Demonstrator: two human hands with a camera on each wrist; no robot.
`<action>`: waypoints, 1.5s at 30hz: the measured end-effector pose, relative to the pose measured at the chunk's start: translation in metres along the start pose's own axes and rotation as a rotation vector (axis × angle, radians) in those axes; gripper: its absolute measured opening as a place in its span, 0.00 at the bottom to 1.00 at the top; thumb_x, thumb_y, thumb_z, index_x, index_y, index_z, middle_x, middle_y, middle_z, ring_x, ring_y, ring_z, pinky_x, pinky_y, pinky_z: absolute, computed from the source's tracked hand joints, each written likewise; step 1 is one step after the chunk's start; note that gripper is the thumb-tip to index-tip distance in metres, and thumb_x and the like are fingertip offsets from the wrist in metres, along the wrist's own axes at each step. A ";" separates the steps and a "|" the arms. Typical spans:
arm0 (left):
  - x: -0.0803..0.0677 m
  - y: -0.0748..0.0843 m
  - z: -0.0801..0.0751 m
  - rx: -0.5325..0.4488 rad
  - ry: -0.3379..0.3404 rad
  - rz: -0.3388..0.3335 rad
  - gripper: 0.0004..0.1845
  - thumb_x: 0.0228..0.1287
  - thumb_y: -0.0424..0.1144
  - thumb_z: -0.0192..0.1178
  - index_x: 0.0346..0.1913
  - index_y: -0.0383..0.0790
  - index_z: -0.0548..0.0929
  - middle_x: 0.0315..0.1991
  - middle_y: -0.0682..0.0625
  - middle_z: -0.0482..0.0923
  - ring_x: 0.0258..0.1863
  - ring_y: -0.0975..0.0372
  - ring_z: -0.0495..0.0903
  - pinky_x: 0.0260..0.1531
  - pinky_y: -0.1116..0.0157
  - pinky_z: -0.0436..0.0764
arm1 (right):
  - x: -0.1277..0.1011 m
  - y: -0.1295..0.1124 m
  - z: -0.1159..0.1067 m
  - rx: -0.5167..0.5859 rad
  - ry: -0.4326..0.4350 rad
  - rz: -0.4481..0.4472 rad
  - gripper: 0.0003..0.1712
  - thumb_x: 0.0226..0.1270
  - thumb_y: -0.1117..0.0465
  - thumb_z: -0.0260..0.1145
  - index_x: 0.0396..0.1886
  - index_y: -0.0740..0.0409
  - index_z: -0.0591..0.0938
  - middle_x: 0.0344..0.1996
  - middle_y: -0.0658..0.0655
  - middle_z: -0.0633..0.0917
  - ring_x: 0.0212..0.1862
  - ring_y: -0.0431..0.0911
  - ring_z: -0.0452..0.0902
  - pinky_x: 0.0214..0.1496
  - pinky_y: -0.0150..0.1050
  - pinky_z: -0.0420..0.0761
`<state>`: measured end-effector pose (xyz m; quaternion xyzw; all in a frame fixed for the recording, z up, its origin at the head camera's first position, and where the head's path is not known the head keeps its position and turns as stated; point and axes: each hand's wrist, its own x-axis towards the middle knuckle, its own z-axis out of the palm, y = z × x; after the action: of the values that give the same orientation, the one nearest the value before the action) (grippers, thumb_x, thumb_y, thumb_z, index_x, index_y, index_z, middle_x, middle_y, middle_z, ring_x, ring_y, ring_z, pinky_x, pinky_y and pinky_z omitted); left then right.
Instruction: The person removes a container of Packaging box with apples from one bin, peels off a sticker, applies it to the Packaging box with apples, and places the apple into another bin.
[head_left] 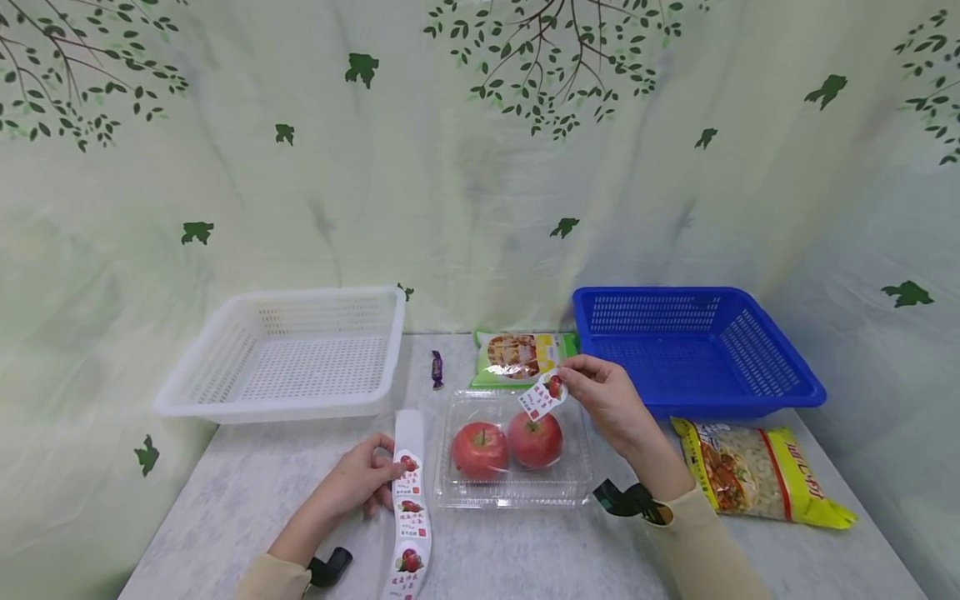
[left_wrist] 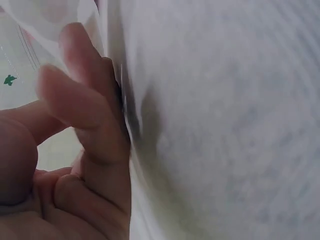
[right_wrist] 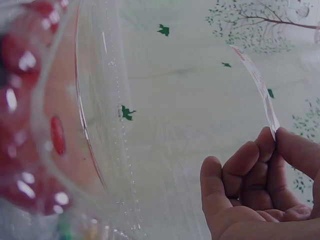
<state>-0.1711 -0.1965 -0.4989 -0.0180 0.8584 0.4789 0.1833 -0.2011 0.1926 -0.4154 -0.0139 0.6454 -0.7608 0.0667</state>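
Observation:
My right hand pinches one corner of a single white sticker printed with red fruit and lettering. The sticker hangs over a clear plastic clamshell box, whose lid is down over two red apples. In the right wrist view, thumb and forefinger hold the sticker by its edge, beside the box's clear wall. To the left of the box, my left hand holds a long strip of the same stickers at its edge, thumb on the printed side. Its top end is blank backing.
A white basket stands at the back left, a blue basket at the back right. Behind the box lie a small purple-wrapped candy and a green food packet. A yellow food bag lies right of my right forearm.

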 end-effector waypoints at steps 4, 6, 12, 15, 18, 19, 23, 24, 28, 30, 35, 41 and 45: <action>0.000 0.002 -0.001 0.148 0.085 0.015 0.20 0.69 0.39 0.70 0.57 0.38 0.75 0.23 0.48 0.79 0.15 0.60 0.76 0.17 0.65 0.74 | 0.000 0.000 0.000 -0.004 0.004 -0.003 0.07 0.78 0.64 0.66 0.39 0.49 0.87 0.35 0.44 0.86 0.43 0.39 0.80 0.54 0.29 0.82; 0.000 0.003 -0.002 0.211 0.117 0.020 0.23 0.66 0.40 0.72 0.58 0.37 0.74 0.22 0.48 0.77 0.15 0.59 0.76 0.19 0.64 0.73 | 0.000 -0.001 0.000 -0.004 0.006 -0.002 0.07 0.79 0.64 0.66 0.39 0.49 0.87 0.35 0.44 0.86 0.44 0.39 0.80 0.54 0.29 0.82; 0.000 0.004 -0.002 0.252 0.119 0.047 0.34 0.61 0.38 0.76 0.67 0.40 0.73 0.21 0.49 0.77 0.15 0.59 0.75 0.21 0.63 0.71 | -0.001 -0.002 -0.001 -0.010 0.000 -0.005 0.06 0.79 0.63 0.66 0.40 0.50 0.87 0.36 0.44 0.86 0.45 0.39 0.80 0.56 0.29 0.82; 0.000 0.004 -0.001 0.284 0.113 0.069 0.42 0.57 0.38 0.78 0.75 0.44 0.73 0.21 0.50 0.76 0.16 0.60 0.75 0.20 0.64 0.71 | -0.001 -0.002 -0.001 -0.012 -0.001 -0.009 0.07 0.79 0.64 0.66 0.40 0.49 0.87 0.36 0.44 0.86 0.45 0.39 0.80 0.56 0.29 0.82; 0.000 0.005 0.001 0.345 0.112 0.095 0.44 0.53 0.39 0.80 0.75 0.42 0.75 0.22 0.51 0.75 0.18 0.61 0.73 0.21 0.65 0.69 | -0.001 -0.002 -0.001 -0.003 -0.001 -0.014 0.08 0.79 0.64 0.66 0.39 0.49 0.87 0.35 0.44 0.86 0.44 0.38 0.80 0.56 0.29 0.82; 0.000 0.005 0.001 0.359 0.111 0.096 0.44 0.52 0.39 0.81 0.75 0.41 0.76 0.22 0.51 0.74 0.19 0.61 0.72 0.21 0.66 0.68 | -0.001 -0.002 -0.001 -0.001 -0.001 -0.015 0.08 0.79 0.65 0.66 0.39 0.49 0.87 0.35 0.44 0.86 0.43 0.38 0.80 0.56 0.29 0.82; -0.002 0.005 0.003 0.382 0.108 0.101 0.43 0.49 0.40 0.82 0.72 0.40 0.79 0.22 0.51 0.74 0.22 0.61 0.70 0.23 0.66 0.67 | -0.001 -0.002 -0.001 0.004 -0.005 -0.017 0.08 0.78 0.64 0.66 0.39 0.48 0.87 0.36 0.44 0.86 0.44 0.38 0.81 0.57 0.29 0.83; -0.003 0.006 0.003 0.382 0.107 0.099 0.43 0.49 0.40 0.82 0.72 0.41 0.79 0.22 0.51 0.74 0.22 0.61 0.71 0.23 0.66 0.68 | -0.001 -0.002 -0.001 0.003 -0.005 -0.016 0.07 0.78 0.64 0.66 0.39 0.48 0.87 0.36 0.44 0.86 0.44 0.38 0.81 0.57 0.29 0.83; -0.006 0.008 0.003 0.378 0.103 0.100 0.43 0.49 0.40 0.82 0.72 0.43 0.79 0.23 0.51 0.75 0.23 0.61 0.72 0.24 0.65 0.69 | -0.001 -0.003 -0.001 -0.015 -0.008 -0.017 0.07 0.78 0.63 0.67 0.39 0.47 0.87 0.36 0.44 0.87 0.44 0.38 0.81 0.56 0.29 0.82; -0.008 0.012 0.002 0.387 0.110 0.105 0.42 0.50 0.42 0.82 0.72 0.46 0.79 0.23 0.51 0.75 0.23 0.61 0.72 0.24 0.65 0.69 | -0.001 -0.003 0.000 -0.024 -0.010 -0.013 0.07 0.78 0.64 0.66 0.39 0.48 0.87 0.35 0.44 0.87 0.44 0.38 0.81 0.55 0.30 0.82; -0.016 0.042 -0.006 0.409 0.123 0.199 0.32 0.57 0.45 0.79 0.66 0.46 0.83 0.22 0.53 0.75 0.23 0.62 0.71 0.26 0.65 0.70 | 0.000 -0.001 0.001 -0.063 -0.014 -0.009 0.03 0.78 0.64 0.66 0.43 0.54 0.86 0.35 0.44 0.86 0.43 0.38 0.80 0.55 0.30 0.82; -0.028 0.107 -0.008 0.287 0.106 0.350 0.15 0.69 0.44 0.72 0.55 0.49 0.87 0.28 0.54 0.79 0.25 0.62 0.76 0.25 0.66 0.74 | 0.001 0.006 0.001 -0.146 -0.040 -0.028 0.05 0.78 0.62 0.67 0.46 0.58 0.85 0.35 0.44 0.87 0.44 0.40 0.80 0.55 0.33 0.82; -0.027 0.140 0.006 0.213 0.045 0.428 0.10 0.71 0.45 0.70 0.52 0.52 0.87 0.32 0.53 0.85 0.25 0.61 0.80 0.25 0.64 0.78 | 0.003 0.012 0.004 -0.216 -0.072 -0.041 0.09 0.77 0.60 0.69 0.48 0.61 0.85 0.36 0.44 0.88 0.45 0.42 0.81 0.57 0.35 0.82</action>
<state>-0.1731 -0.1199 -0.3783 0.1730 0.8922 0.4129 0.0595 -0.2022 0.1861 -0.4263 -0.0616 0.7203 -0.6871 0.0722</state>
